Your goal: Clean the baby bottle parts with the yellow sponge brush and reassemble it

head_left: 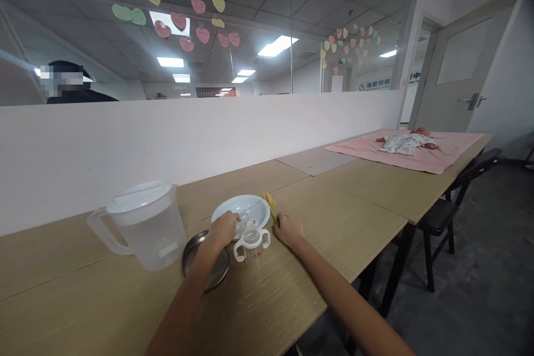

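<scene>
My right hand (288, 229) is closed around the handle of a bottle brush with a yellow sponge head (269, 199), which reaches over the right rim of a white bowl (221, 207). At the bowl's left side, my left hand (225, 226) has its fingers bent over the rim beside clear plastic parts (247, 217) lying inside. What those fingers grip, if anything, is hidden. In front of the bowl, between my hands, an uncapped clear baby bottle (253, 250) with white handles stands upright. A round metal tray (221, 277) lies partly beneath my left forearm.
A clear lidded pitcher (154, 233) stands at the left. Far right on the table, a baby doll (403, 143) lies on a pink cloth (354, 148). Black chairs (438, 217) stand along the right edge. A white wall (125, 144) with windows runs behind; a person is beyond the glass.
</scene>
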Tool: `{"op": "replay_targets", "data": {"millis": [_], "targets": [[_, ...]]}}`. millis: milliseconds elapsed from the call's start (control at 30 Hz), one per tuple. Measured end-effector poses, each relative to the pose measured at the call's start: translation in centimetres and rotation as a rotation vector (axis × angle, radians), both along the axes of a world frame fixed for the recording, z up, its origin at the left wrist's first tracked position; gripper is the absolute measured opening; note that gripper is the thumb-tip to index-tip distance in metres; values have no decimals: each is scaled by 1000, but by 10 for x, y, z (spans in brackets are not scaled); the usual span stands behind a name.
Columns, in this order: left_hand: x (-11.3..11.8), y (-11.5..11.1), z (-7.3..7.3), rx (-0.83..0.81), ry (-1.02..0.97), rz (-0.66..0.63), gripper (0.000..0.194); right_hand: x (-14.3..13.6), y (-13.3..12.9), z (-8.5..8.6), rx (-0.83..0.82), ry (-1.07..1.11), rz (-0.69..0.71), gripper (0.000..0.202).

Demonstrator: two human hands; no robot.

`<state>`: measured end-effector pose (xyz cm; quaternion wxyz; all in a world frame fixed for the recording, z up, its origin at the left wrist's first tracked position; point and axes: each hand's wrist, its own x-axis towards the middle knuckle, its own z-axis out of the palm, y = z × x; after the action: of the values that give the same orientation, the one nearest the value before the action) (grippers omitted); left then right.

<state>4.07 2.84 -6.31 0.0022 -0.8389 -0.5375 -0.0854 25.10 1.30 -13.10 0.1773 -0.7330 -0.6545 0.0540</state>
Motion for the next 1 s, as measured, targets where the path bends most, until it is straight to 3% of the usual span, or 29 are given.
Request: {"op": "replay_targets", "data": {"millis": [100,267,400,667,1000], "targets": [[2,0,-1,-5,-42,-41,43,0,0,0,-7,-3,-4,28],[8,1,-5,-146,-232,-208,27,0,0,1,-8,-7,-11,28],[11,2,-5,-136,-209,-183,24,0,0,1,-11,-11,-12,27],[10,-5,5,9,76,-47,31,1,-1,1,0,-6,-7,27],[6,-7,15,19,89,-9,31,-1,-3,7,-12,7,-13,29]]}}
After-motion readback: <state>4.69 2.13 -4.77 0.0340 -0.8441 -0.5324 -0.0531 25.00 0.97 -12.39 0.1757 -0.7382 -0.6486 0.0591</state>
